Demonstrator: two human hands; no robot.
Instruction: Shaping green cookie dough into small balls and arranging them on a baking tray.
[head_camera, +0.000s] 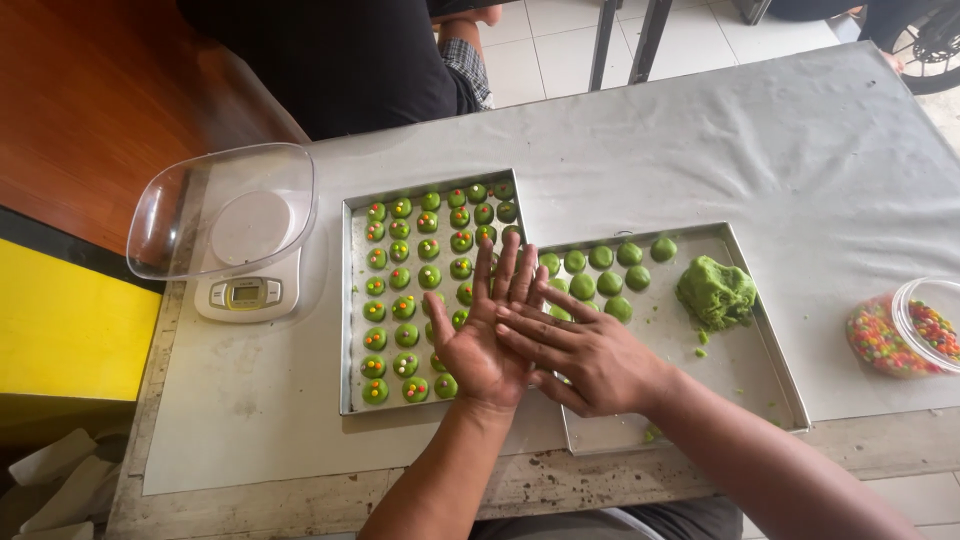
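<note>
Pressing palm to palm, left hand (483, 340) under right hand (585, 355), flat together above the left tray (352, 300); anything between them is hidden; green dough lump (715, 292) sits on the right tray (765, 330), within reach.

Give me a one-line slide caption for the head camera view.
Left hand and right hand pressed palm to palm above two trays of green dough balls.

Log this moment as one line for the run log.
left hand: open, palm up | right hand: flat across left palm | below: left tray of topped green balls | right tray: dough lump
</note>
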